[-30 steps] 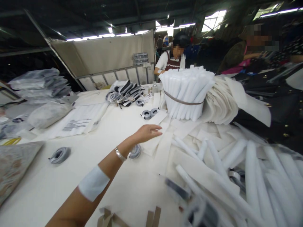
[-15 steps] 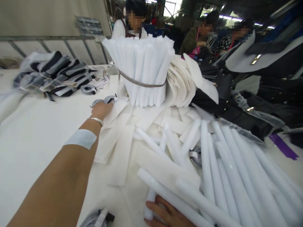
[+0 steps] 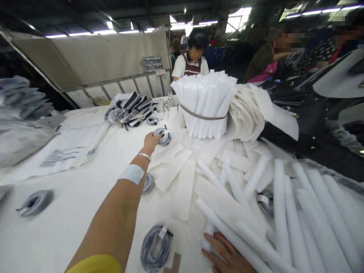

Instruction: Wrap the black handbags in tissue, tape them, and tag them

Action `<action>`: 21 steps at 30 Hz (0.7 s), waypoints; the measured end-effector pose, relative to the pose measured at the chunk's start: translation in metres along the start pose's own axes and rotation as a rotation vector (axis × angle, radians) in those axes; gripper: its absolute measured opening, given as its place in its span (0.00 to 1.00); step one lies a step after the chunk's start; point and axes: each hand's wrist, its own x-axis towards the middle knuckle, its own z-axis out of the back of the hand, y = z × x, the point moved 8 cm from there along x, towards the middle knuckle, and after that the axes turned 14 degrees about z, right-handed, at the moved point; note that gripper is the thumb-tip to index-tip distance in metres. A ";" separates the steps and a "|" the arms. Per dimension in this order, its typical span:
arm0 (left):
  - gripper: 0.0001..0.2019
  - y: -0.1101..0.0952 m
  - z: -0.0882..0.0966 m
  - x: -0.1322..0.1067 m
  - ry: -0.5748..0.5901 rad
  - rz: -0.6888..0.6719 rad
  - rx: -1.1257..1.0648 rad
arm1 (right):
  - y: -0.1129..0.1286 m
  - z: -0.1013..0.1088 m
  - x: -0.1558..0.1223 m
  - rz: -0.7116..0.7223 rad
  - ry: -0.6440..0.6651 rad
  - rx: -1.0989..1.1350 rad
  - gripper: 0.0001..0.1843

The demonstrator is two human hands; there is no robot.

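My left hand (image 3: 151, 141) reaches forward across the table, its fingers closed on the near side of a coil of grey strap (image 3: 165, 137) with a light band around it. Some fingers are hidden behind the coil. My right hand (image 3: 229, 254) rests at the bottom edge of the view with its fingers spread, touching a short white foam tube (image 3: 209, 229). Part of that hand is out of view. Under and beside my left forearm lies another grey coil (image 3: 148, 183), and a larger banded coil (image 3: 156, 247) lies nearer me.
Flat white strips (image 3: 184, 189) lie scattered mid-table. Many white tubes (image 3: 284, 212) are piled at right. A strapped bundle of white tubes (image 3: 207, 110) stands upright ahead, beside a curved stack of white sheets (image 3: 246, 115). A person (image 3: 192, 62) is behind it. Grey-black bundles (image 3: 132, 108) lie far left.
The view has swung left and up, showing more of the table's left side. My left hand now has the grey coil slightly apart from the nearby coil. My right hand stays by the tube.
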 end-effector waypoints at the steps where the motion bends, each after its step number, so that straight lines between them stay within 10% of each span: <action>1: 0.16 -0.003 -0.004 -0.001 0.016 -0.013 0.000 | 0.000 0.000 0.000 0.005 -0.005 -0.018 0.23; 10: 0.16 -0.019 -0.045 -0.004 0.124 -0.056 0.034 | -0.002 -0.001 -0.002 0.085 -0.015 -0.055 0.21; 15: 0.15 -0.026 -0.012 -0.030 0.059 -0.080 -0.048 | -0.002 -0.001 0.000 0.015 -0.005 -0.045 0.19; 21: 0.20 -0.053 0.042 -0.147 0.178 -0.373 -0.246 | 0.001 0.007 0.003 -0.026 0.037 0.069 0.27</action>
